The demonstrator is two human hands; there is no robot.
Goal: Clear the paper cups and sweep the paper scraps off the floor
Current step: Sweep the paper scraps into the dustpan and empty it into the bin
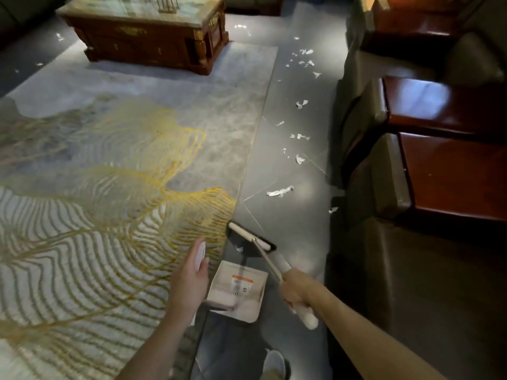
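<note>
Near the frame's bottom centre, a right hand (pixel 297 290) is clamping a broom (pixel 251 237) while the left hand (pixel 192 272) is gripping the dustpan (pixel 237 297) handle. Paper scraps (pixel 279 192) are littering the floor (pixel 290 229) up the right-centre. Sweeping is barely beginning, with no cups showing.

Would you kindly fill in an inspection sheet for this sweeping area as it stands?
Surface: grey tiled floor strip beside a gold-patterned rug.
Job's things: paper scraps scattered along the tiles; broom head at the rug's edge; dustpan nearer the person; no paper cups seen.
Clutter: nothing seen.
Hands: left hand grips the dustpan's handle; right hand grips the broom's handle.
Cables: nothing seen.
Surroundings: coffee table ahead; wood-topped seating on the right.
</note>
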